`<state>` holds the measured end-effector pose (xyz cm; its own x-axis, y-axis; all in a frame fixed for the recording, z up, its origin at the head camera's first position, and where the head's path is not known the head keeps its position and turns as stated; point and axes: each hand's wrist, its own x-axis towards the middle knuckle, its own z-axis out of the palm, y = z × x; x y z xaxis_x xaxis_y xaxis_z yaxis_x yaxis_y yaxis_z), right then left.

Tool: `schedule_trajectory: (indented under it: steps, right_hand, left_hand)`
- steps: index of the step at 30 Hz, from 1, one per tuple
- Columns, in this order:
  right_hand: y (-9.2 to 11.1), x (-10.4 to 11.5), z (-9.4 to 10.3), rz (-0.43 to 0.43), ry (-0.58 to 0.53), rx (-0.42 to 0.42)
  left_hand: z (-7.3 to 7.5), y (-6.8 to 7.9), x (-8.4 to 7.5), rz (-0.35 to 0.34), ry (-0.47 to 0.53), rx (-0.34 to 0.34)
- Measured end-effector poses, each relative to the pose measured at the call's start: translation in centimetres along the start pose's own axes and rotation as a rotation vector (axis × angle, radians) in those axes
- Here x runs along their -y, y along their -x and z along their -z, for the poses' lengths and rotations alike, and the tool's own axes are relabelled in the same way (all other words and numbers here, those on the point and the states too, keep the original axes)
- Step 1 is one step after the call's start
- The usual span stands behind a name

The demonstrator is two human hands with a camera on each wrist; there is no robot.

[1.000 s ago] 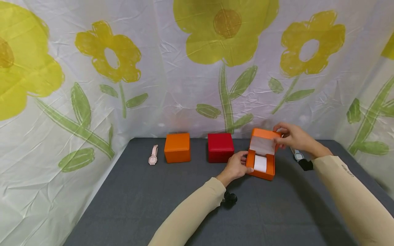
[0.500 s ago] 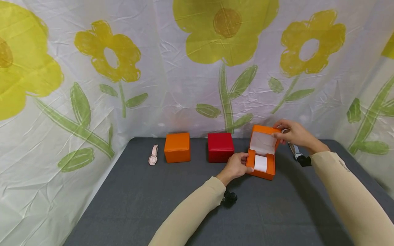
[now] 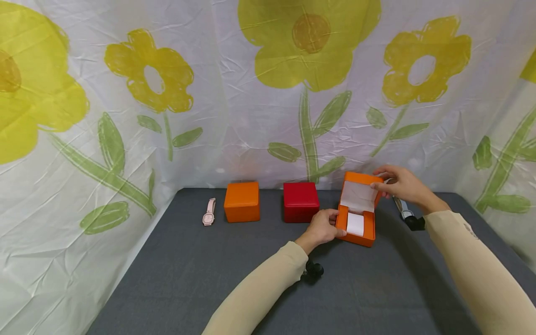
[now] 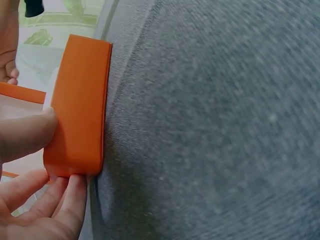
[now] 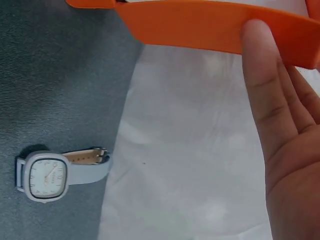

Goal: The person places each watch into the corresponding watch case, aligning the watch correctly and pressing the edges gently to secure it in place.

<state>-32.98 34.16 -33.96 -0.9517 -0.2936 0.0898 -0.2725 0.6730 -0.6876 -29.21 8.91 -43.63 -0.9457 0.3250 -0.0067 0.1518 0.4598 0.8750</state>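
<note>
An orange watch box (image 3: 356, 239) stands with its lid (image 3: 359, 177) raised, showing a pale lining and a white cushion (image 3: 355, 224) inside. My left hand (image 3: 320, 228) grips the box's left side; in the left wrist view the thumb (image 4: 30, 132) lies over the rim and the fingers curl against the wall. At the lid's right edge, my right hand (image 3: 402, 187) pinches it, thumb on one face and fingers behind. Just beyond that hand a wristwatch (image 3: 405, 212) lies on the table; the right wrist view shows its squarish dial (image 5: 48, 176) and light grey strap.
To the left stand a closed red box (image 3: 300, 203) and a closed orange box (image 3: 241, 203), in a row along the back of the dark grey table (image 3: 184, 279). A pink wristwatch (image 3: 209, 213) lies at the far left. A flowered curtain (image 3: 234, 139) hangs right behind.
Over the first half second my right hand raised the lid slightly further back. Since then lid and hands look nearly still, and my left hand has kept its grip on the box.
</note>
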Motion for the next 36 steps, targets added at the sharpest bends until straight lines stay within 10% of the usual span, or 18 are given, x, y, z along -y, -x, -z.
schedule_trajectory:
  steps: [9, 14, 24, 36]
  right_hand:
    - [1.2, -1.9, 0.8, -0.083, 0.031, -0.067]
    - [2.2, -3.3, 1.0, -0.108, 0.053, -0.092]
    - [4.2, -7.0, 0.5, -0.134, 0.121, -0.088]
    - [6.0, -10.1, -0.3, -0.222, 0.216, -0.036]
  left_hand:
    - [0.2, -0.5, -0.4, 0.008, -0.064, -0.006]
    - [0.4, -0.8, -1.2, -0.096, -0.214, 0.006]
    - [0.9, -2.4, -2.0, -0.346, -0.520, 0.201]
    - [0.8, -3.8, -2.5, -0.373, -0.661, 0.335]
